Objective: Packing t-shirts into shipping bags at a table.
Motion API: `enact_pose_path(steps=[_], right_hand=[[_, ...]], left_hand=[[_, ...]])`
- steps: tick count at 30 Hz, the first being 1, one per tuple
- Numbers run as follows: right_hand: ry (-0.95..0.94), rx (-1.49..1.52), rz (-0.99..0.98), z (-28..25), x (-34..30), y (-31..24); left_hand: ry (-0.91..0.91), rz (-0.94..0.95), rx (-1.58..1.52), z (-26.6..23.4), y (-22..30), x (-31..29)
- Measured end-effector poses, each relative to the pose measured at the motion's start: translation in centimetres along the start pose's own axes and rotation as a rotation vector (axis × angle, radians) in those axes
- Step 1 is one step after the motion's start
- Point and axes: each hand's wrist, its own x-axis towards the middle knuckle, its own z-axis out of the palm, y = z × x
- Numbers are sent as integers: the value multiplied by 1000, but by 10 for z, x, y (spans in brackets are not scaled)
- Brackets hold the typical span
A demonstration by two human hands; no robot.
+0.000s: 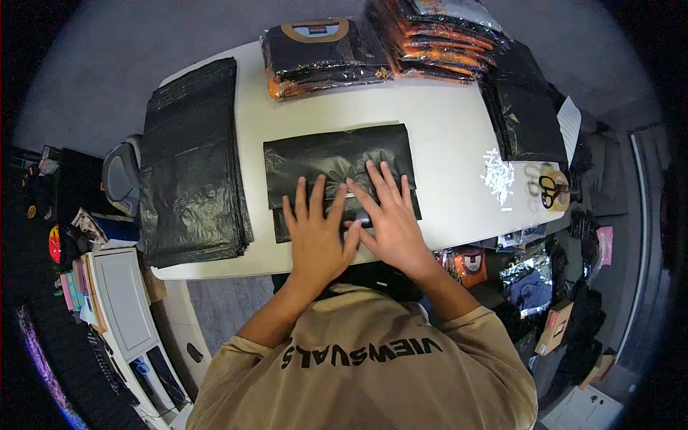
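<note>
A folded black plastic bag (330,154) lies flat on the white table (444,179) in front of me. My left hand (315,229) presses on its near left part with the fingers spread. My right hand (390,218) rests on its near right part, fingers spread too. Between my fingertips a small white strip (350,193) shows on the bag's surface. Both palms face down, and neither hand grips anything. Part of the bag's near edge is hidden under my hands.
Flat black bags (193,165) are stacked at the left. Packed garments (322,61) and a taller pile (444,39) stand at the back. On the right are more black bags (530,115), white strips (498,175) and scissors (548,192) by a tape roll (561,188).
</note>
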Motion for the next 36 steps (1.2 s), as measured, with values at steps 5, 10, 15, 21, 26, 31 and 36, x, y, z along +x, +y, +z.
enact_pose_path(steps=[5, 10, 15, 21, 26, 31, 36], right_hand=[[22, -39, 94, -1, -12, 11], [-1, -113, 46, 5, -3, -3], [51, -120, 113, 5, -11, 6], [44, -144, 30, 12, 2, -2], [180, -120, 85, 2, 1, 14], [166, -44, 42, -12, 45, 19], [82, -141, 32, 20, 90, 45]], left_hand=[[55, -92, 53, -5, -18, -6], [49, 20, 7, 6, 2, 3], [74, -61, 82, -1, -14, -2], [110, 60, 25, 0, -2, 7], [164, -58, 74, -3, -28, 11], [256, 120, -28, 3, -33, 56], [57, 44, 49, 42, -35, 88]])
